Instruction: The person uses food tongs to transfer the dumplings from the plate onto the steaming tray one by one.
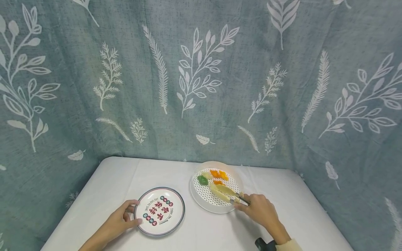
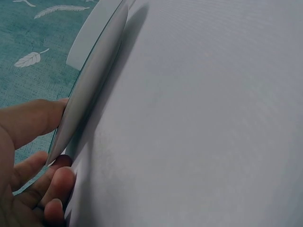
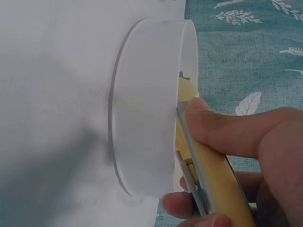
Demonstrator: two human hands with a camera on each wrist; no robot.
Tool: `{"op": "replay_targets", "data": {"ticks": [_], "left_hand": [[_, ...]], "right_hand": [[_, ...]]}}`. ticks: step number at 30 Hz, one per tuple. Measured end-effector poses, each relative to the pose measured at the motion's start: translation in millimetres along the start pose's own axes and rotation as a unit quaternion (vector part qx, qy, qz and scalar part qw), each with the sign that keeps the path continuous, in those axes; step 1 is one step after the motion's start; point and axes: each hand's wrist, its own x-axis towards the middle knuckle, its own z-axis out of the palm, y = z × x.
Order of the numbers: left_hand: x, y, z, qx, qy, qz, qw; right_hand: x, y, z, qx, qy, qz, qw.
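Note:
My left hand (image 1: 120,218) holds the near-left rim of a white plate (image 1: 172,205) with a dark-edged border and red characters. In the left wrist view the thumb lies on one face of the plate (image 2: 94,85) and fingers curl at its underside. My right hand (image 1: 259,209) grips pale yellow tongs (image 1: 226,190); the right wrist view shows the tongs (image 3: 218,184) between thumb and fingers. The tong heads reach into a round white steamer-like container (image 1: 207,206) with a perforated tray. On that tray lie a green piece (image 1: 202,180) and orange-yellow pieces (image 1: 218,174).
A white cloth (image 1: 201,240) covers the table. The container stands to the right of the plate, with a gap between them. A blue-green leaf-patterned curtain (image 1: 141,87) hangs behind and on both sides. A dark band (image 1: 265,244) sits at the right wrist.

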Motion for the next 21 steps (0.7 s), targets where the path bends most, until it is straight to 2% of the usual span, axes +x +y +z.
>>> {"op": "replay_targets", "data": {"ticks": [7, 12, 21], "left_hand": [[0.5, -1.0, 0.1, -0.004, -0.001, 0.001, 1.0], [-0.7, -0.7, 0.5, -0.005, -0.001, 0.002, 1.0], [-1.2, 0.2, -0.3, -0.003, 0.004, 0.009, 1.0]], "right_hand": [[-2, -1, 0, 0.018, 0.005, 0.014, 1.0], [-6, -3, 0, 0.03, 0.024, 0.021, 0.999], [-12, -11, 2, 0.058, 0.06, -0.026, 0.996]]}}
